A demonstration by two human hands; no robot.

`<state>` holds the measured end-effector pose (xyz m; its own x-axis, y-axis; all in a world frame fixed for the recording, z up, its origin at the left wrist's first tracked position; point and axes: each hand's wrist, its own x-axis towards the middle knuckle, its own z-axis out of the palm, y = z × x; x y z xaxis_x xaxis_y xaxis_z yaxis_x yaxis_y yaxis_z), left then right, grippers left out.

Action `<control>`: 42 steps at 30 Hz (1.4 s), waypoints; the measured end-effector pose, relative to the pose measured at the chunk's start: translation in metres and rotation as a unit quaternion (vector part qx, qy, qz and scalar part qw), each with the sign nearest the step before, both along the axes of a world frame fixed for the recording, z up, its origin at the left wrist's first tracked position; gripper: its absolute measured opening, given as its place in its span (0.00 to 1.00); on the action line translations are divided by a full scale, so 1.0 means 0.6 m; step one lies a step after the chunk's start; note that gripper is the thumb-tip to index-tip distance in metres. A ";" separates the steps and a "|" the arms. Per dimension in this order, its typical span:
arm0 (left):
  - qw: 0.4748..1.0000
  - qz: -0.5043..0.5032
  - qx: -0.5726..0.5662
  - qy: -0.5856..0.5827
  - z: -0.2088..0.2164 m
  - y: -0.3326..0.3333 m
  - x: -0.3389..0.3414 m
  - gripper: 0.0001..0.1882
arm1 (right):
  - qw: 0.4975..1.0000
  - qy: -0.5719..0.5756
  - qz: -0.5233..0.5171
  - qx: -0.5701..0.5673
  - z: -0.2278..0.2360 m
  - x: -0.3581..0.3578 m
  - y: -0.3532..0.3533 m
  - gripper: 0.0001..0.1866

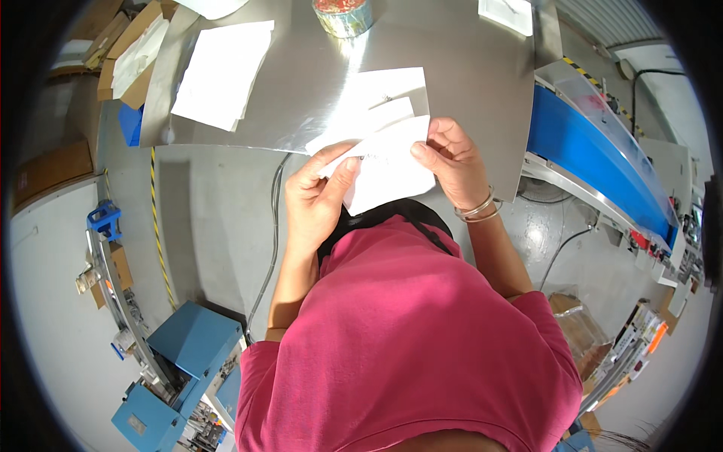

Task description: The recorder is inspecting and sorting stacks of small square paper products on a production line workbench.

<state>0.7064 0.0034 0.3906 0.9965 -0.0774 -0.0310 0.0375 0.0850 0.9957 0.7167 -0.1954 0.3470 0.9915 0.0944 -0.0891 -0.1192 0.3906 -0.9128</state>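
Observation:
A white sheet of paper [392, 169], bent or folded across its top, is stretched between my two hands at the table's near edge. My left hand [320, 196] pinches its left side, thumb on top. At the upper right corner, my right hand [456, 166] grips it between thumb and fingers; bangles circle that wrist. Small dark marks show on the paper near my left thumb. Just beyond, more white paper [399, 81] lies on the metal table, partly covered by the held sheet.
On the steel table [474, 83] are a stack of white sheets [224, 75] at left, a round stained tub [343, 21] at the far side and a white tray [508, 16] at far right. A blue conveyor belt [587, 158] runs along the right. Blue machine boxes [197, 339] stand lower left.

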 end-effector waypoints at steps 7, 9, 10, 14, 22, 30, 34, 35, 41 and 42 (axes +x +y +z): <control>0.994 0.003 0.104 -0.036 0.010 0.000 0.002 0.10 | 0.999 -0.046 0.017 -0.023 0.013 0.008 -0.001 0.14; 0.986 -0.019 0.157 -0.051 0.008 -0.001 0.003 0.10 | 0.998 -0.038 0.035 -0.047 0.014 0.010 -0.002 0.15; 0.986 -0.018 0.157 -0.051 0.009 -0.001 0.004 0.10 | 0.999 -0.033 0.037 -0.020 0.018 0.011 0.000 0.14; 0.987 -0.022 0.148 -0.057 0.015 -0.004 0.005 0.10 | 0.999 -0.004 0.036 0.023 0.021 0.010 0.003 0.11; 0.997 -0.012 0.081 -0.001 -0.012 0.003 0.010 0.11 | 0.998 -0.036 -0.007 -0.051 0.012 0.029 0.002 0.08; 0.950 -0.182 0.236 -0.096 -0.045 0.002 0.033 0.17 | 0.854 -0.150 -0.116 -0.484 -0.047 0.137 -0.055 0.16; 0.890 -0.235 0.283 -0.270 -0.075 -0.034 0.078 0.16 | 0.762 -0.273 -0.058 -0.585 -0.083 0.181 -0.063 0.19; 0.885 -0.256 0.276 -0.273 -0.090 -0.036 0.088 0.16 | 0.760 -0.274 -0.056 -0.586 -0.086 0.184 -0.060 0.19; 0.908 -0.265 0.261 -0.194 -0.126 -0.040 0.106 0.14 | 0.747 -0.315 0.001 -0.585 -0.090 0.190 -0.055 0.16; 0.913 -0.265 0.251 -0.185 -0.128 -0.039 0.106 0.14 | 0.749 -0.323 0.006 -0.578 -0.087 0.189 -0.055 0.15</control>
